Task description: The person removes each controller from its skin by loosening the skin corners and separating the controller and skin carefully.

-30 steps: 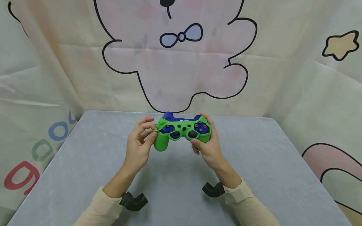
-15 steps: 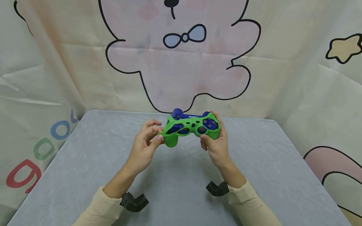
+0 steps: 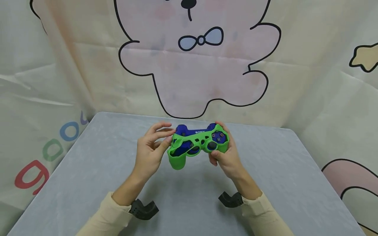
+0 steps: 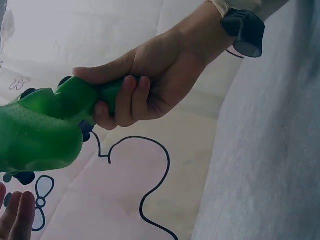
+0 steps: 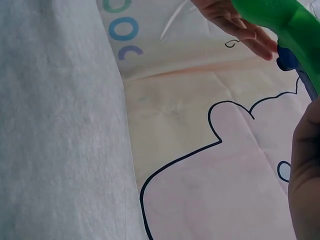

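A blue game controller (image 3: 182,147) marked SONY is held above the table, partly inside a green silicone cover (image 3: 177,162). My right hand (image 3: 225,157) grips the covered right handle, thumb on the front near the right stick and fingers curled behind. The left wrist view shows this right hand (image 4: 160,80) from below. My left hand (image 3: 150,147) pinches the cover's upper left edge between thumb and index finger, other fingers extended. The cover gapes at the left handle, baring blue shell there. The left hand (image 5: 232,20) appears at the top of the right wrist view.
A table with a grey-blue cloth (image 3: 189,203) lies below the hands. Behind it hangs a cream curtain (image 3: 97,82) printed with a bear outline. Black wrist mounts (image 3: 144,209) sit on both forearms.
The left hand has shifted from the cover's stretched outer corner up to its upper left edge. The cover's left opening gapes wider, exposing more blue shell, and the controller has moved right and tilted.
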`<state>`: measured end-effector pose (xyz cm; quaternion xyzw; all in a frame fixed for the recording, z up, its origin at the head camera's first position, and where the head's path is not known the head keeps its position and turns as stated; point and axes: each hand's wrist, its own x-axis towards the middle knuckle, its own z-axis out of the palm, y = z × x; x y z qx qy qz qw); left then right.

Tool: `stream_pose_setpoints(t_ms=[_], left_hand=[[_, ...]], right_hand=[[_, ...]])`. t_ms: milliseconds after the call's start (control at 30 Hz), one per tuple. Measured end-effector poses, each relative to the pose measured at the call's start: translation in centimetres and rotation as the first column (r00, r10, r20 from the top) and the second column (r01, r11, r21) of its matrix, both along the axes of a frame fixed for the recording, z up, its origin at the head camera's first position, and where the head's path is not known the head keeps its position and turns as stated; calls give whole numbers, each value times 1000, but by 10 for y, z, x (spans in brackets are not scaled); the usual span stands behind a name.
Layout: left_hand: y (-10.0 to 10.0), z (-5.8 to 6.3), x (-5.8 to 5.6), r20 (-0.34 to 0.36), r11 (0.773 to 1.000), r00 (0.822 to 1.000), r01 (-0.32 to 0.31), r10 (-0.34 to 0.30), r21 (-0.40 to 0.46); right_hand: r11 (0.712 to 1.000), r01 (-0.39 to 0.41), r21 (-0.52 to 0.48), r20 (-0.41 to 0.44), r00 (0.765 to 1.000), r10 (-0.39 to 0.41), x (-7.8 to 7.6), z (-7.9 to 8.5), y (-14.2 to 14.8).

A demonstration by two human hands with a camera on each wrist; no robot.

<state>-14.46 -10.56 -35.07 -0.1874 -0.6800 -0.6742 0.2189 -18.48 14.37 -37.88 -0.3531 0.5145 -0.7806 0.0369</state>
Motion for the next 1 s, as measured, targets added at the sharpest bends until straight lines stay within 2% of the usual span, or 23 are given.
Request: stream_pose_setpoints(t_ms=[133, 200, 267, 333, 433, 533, 633, 700, 867, 933, 1000], left_hand=[[-1, 3, 2, 5, 1000, 1000, -1, 1, 5], [-4, 5, 2, 30, 999, 999, 42, -42, -3], [-7, 7, 1, 67, 992, 990, 122, -121, -15], [-12, 9, 0, 120, 974, 967, 227, -223, -20], [-19, 11, -1, 186, 933, 918, 360, -350, -24], [-24, 11, -1, 213, 899, 884, 436, -416, -54], [-25, 10, -2, 198, 877, 871, 473, -450, -89], [-24, 9, -2, 193, 879, 875, 468, -444, -96], [-15, 6, 0, 193, 909, 907, 400, -374, -119], [-11, 5, 0, 194, 908, 913, 389, -359, -155], [-9, 4, 1, 207, 898, 912, 393, -353, -200]], right_hand=[[999, -29, -15, 10, 1000, 29, 1, -1, 2], [999, -44, -19, 16, 999, 44, 1, -1, 2], [998, -59, -19, 14, 998, 59, 1, -1, 3], [998, -65, -11, 7, 998, 66, -1, -1, 4], [998, -68, -2, -20, 998, 67, -4, 1, 5], [998, -60, -7, -42, 997, 59, -7, 2, 8], [999, -43, -10, -44, 998, 42, -7, 5, 10], [1000, -12, 15, -35, 999, 13, -5, 7, 9], [983, 130, 133, -33, 991, -127, 5, 7, 4], [973, 174, 152, -43, 985, -169, 9, 8, 1], [970, 193, 149, -53, 981, -187, 11, 10, -2]])
